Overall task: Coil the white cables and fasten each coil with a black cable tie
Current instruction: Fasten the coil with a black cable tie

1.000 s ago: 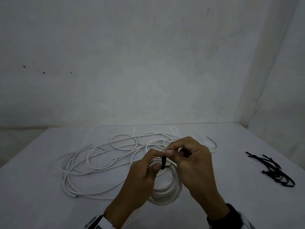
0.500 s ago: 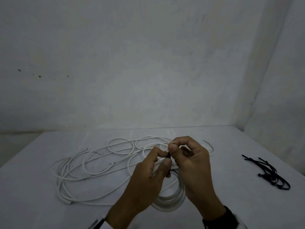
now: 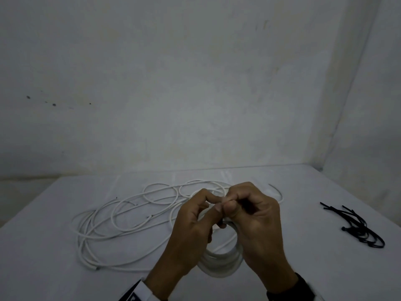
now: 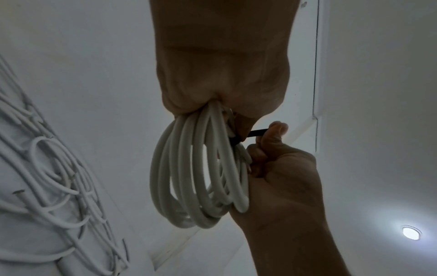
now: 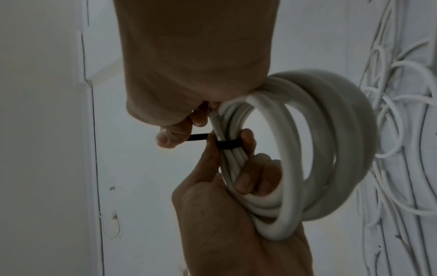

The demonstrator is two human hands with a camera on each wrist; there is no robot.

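A coil of white cable [image 3: 219, 266] [image 5: 331, 149] hangs from my hands above the table. My left hand [image 3: 213, 206] [image 5: 228, 158] grips one side of the coil, fingers curled through its loops. A black cable tie [image 5: 228, 144] wraps that bundled side. Its tail [image 5: 198, 137] [image 4: 257, 133] sticks out sideways, pinched by my right hand [image 3: 230, 206] [image 5: 187, 130] between thumb and finger. In the head view my fingers hide the tie. Loose white cables [image 3: 130, 216] lie tangled on the table behind and left of the coil.
A small heap of spare black cable ties [image 3: 358, 227] lies on the white table [image 3: 303, 246] at the right. Walls close the table off at the back and on the right. A ceiling lamp [image 4: 410, 232] shows in the left wrist view.
The black tie stood plainly between my thumbs a second ago; my fingertips have closed over it and hide it in the head view. Both hands stay over the coil.
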